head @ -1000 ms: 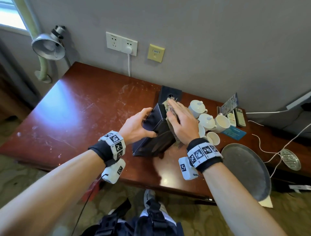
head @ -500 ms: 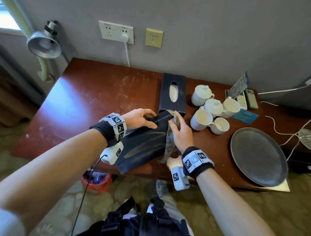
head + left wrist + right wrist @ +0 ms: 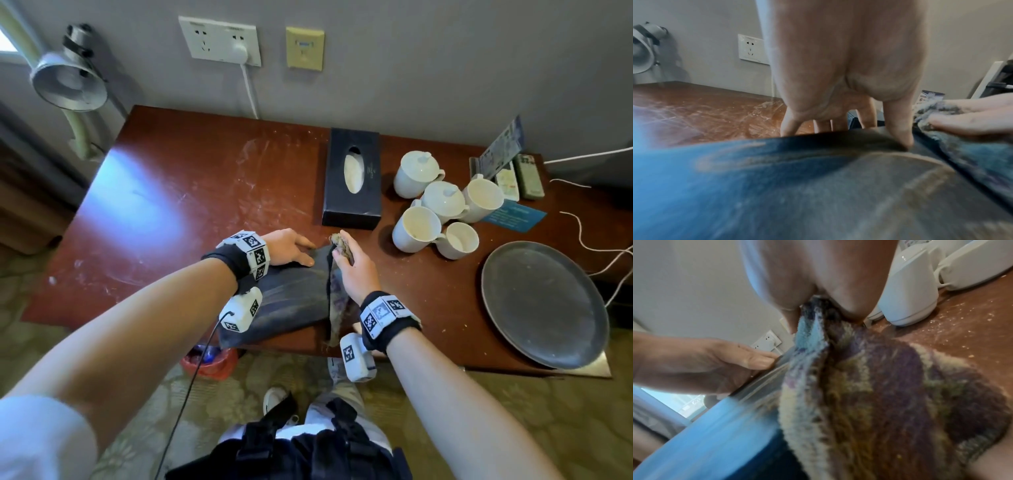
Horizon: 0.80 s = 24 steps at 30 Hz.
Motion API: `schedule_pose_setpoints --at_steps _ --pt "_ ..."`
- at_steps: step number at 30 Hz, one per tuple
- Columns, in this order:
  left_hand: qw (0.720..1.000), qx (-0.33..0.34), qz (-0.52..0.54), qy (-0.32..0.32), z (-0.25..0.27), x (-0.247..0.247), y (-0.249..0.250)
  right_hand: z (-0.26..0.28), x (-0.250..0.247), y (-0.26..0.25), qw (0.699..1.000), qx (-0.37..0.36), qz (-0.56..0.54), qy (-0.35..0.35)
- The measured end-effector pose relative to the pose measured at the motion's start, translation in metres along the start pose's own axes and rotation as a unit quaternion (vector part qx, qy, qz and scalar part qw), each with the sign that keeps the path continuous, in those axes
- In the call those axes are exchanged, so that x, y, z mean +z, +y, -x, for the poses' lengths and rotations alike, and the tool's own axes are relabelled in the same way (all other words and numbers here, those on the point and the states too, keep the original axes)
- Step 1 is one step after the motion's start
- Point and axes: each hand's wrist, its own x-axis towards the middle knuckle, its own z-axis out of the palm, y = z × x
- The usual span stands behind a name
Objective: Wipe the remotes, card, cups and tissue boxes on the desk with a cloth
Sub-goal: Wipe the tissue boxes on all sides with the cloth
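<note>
A dark tissue box (image 3: 291,301) lies flat at the desk's front edge, its near end past the edge. My left hand (image 3: 291,246) grips its far end, fingers over the far edge and thumb on top (image 3: 900,129). My right hand (image 3: 356,267) holds a mottled cloth (image 3: 342,243) against the box's right side; the cloth (image 3: 879,386) hangs down along it. A second dark tissue box (image 3: 352,178) stands further back. Several white cups (image 3: 416,228) cluster to the right. Two remotes (image 3: 529,174) and a blue card (image 3: 517,216) lie at the far right.
A grey round tray (image 3: 544,305) sits at the right front of the brown desk (image 3: 188,192). A leaflet stand (image 3: 503,144) leans by the wall, and white cables (image 3: 582,240) trail at the right. A lamp (image 3: 68,78) hangs at the left. A red bin (image 3: 209,359) is below the desk.
The box has come down from tilted on end near the second box to flat at the front edge. Both hands came with it; the cloth stays on its right side.
</note>
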Motion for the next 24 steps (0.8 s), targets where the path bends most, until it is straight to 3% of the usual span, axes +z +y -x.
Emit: schedule_pose_setpoints --at_steps 4,7,13,16,18,20,24 --pt "0.999 0.008 -0.035 0.019 0.003 0.003 -0.017 -0.004 0.0 -0.001 1.0 -0.006 -0.008 -0.012" --pt "0.994 0.002 -0.073 0.078 0.021 0.002 -0.035 -0.006 -0.004 -0.007 1.0 -0.025 -0.004 -0.006" --pt "0.978 -0.008 -0.163 0.129 0.081 0.016 -0.089 0.005 0.01 -0.026 0.987 -0.125 0.088 -0.051" --pt "0.97 -0.016 -0.191 0.151 0.1 0.03 -0.109 0.015 0.039 -0.02 0.966 -0.178 0.136 -0.13" --pt "0.964 -0.023 -0.215 0.155 0.108 0.041 -0.115 0.022 0.054 -0.01 0.932 -0.207 0.253 -0.157" --pt "0.958 -0.034 -0.242 0.148 0.112 0.05 -0.118 0.025 0.062 -0.002 0.902 -0.21 0.35 -0.141" --pt "0.953 -0.048 -0.257 0.153 0.115 0.056 -0.122 0.022 0.069 -0.002 0.895 -0.155 0.417 -0.041"
